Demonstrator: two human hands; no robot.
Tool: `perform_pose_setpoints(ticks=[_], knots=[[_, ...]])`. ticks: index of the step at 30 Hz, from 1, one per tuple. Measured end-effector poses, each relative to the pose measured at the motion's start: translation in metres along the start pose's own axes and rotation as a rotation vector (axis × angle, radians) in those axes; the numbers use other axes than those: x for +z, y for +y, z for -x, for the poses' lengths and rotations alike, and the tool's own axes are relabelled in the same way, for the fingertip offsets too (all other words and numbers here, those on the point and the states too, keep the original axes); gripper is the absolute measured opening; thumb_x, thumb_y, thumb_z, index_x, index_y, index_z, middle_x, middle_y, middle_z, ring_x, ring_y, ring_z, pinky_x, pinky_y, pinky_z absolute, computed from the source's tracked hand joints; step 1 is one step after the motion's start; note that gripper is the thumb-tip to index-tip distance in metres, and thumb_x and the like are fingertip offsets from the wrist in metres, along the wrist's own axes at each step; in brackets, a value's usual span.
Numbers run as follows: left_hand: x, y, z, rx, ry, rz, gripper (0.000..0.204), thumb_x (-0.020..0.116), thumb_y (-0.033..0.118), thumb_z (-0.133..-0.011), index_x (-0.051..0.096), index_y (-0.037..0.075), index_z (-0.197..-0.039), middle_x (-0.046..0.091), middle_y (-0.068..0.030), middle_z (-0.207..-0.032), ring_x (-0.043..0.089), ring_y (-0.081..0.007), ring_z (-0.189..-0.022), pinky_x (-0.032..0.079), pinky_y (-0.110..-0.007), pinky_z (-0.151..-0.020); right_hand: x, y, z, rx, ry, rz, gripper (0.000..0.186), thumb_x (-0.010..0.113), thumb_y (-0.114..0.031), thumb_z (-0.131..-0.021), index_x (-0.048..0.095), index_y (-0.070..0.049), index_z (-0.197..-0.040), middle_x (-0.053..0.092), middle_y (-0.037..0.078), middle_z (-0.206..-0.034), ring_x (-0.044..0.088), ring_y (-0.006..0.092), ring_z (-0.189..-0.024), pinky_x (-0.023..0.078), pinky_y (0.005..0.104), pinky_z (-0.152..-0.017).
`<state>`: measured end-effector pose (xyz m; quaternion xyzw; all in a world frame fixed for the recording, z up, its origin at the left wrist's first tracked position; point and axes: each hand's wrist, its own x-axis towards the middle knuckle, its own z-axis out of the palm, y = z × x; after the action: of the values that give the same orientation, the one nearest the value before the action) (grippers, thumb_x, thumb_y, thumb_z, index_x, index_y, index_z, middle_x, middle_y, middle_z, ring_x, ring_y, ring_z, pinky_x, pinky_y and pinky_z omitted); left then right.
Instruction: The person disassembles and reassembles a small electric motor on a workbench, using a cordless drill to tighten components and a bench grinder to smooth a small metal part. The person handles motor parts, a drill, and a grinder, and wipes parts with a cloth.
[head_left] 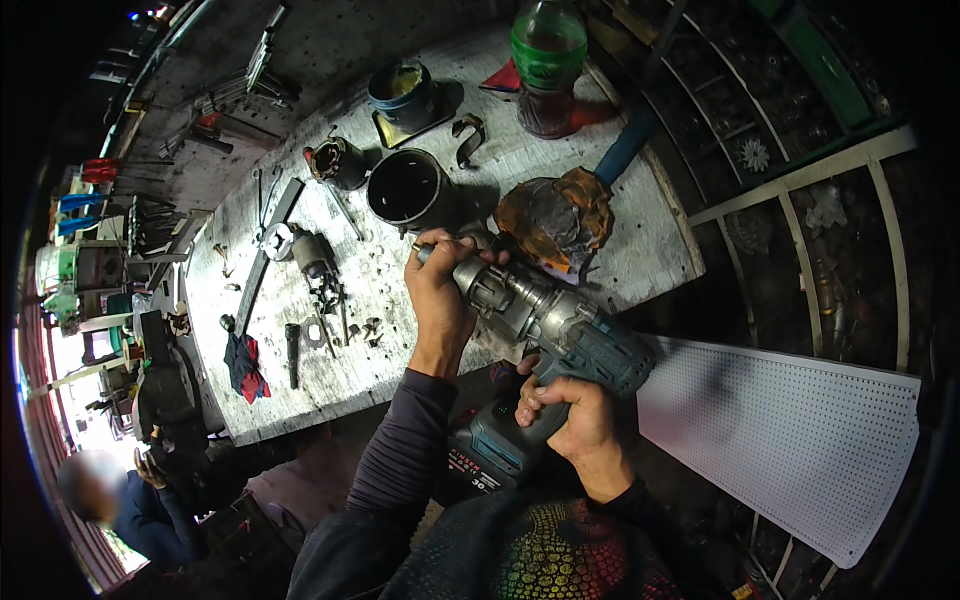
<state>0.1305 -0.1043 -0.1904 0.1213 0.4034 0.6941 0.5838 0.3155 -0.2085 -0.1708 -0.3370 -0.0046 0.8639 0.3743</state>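
Note:
In front of my body I hold a cordless power tool point(560, 322) with a teal and grey housing and a bare metal front. It lies slanted, its metal front toward the upper left. My left hand point(440, 300) grips that front end, thumb and fingers closed at its tip. My right hand point(580, 425) is wrapped round the handle, fingers near the trigger area. A teal and black battery pack point(490, 445) sits at the handle's foot. Just beyond the tool lie a crumpled brown greasy wrapping point(555, 220) and a dark open can point(408, 190).
The worn workbench point(390, 375) carries a motor part point(315, 260), a wrench point(340, 213), a dark cloth point(246, 366), a grease tub point(402, 95) and a green-labelled bottle point(548, 65). A perforated white panel point(780, 430) and shelving point(805, 255) flank the right. Another person point(150, 510) is at lower left.

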Motion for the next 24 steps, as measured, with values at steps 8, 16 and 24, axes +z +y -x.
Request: perform_pose_setpoints(ticks=[8, 16, 24], knots=[[0.001, 0.002, -0.001, -0.039, 0.018, -0.015, 0.012, 0.057, 0.003, -0.086, 0.051, 0.007, -0.095, 0.057, -0.0094, -0.082, 0.065, -0.0262, -0.077, 0.061, -0.053, -0.085, -0.017, 0.008, -0.012, -0.396, 0.139, 0.613, 0.033, 0.059, 0.0, -0.075, 0.066, 0.003, -0.107, 0.062, 0.008, -0.077, 0.059, 0.0178, -0.068, 0.048, 0.0316, -0.064], [0.001, 0.002, -0.001, -0.028, 0.012, 0.005, 0.011, 0.057, 0.003, -0.086, 0.051, 0.007, -0.095, 0.057, -0.0098, -0.083, 0.065, -0.0263, -0.077, 0.062, -0.053, -0.085, -0.013, 0.002, -0.008, -0.226, 0.102, 0.395, 0.035, 0.06, -0.002, -0.074, 0.063, 0.006, -0.108, 0.061, 0.008, -0.073, 0.058, 0.0182, -0.065, 0.049, 0.0326, -0.065], [-0.004, 0.0, -0.004, -0.025, -0.017, -0.026, 0.012, 0.058, 0.007, -0.089, 0.051, 0.008, -0.099, 0.059, -0.01, -0.089, 0.066, -0.0273, -0.079, 0.062, -0.055, -0.085, -0.004, 0.007, -0.006, -0.075, 0.07, 0.086, 0.04, 0.058, -0.002, -0.072, 0.057, 0.007, -0.111, 0.059, 0.011, -0.072, 0.057, 0.021, -0.063, 0.05, 0.0354, -0.066]])
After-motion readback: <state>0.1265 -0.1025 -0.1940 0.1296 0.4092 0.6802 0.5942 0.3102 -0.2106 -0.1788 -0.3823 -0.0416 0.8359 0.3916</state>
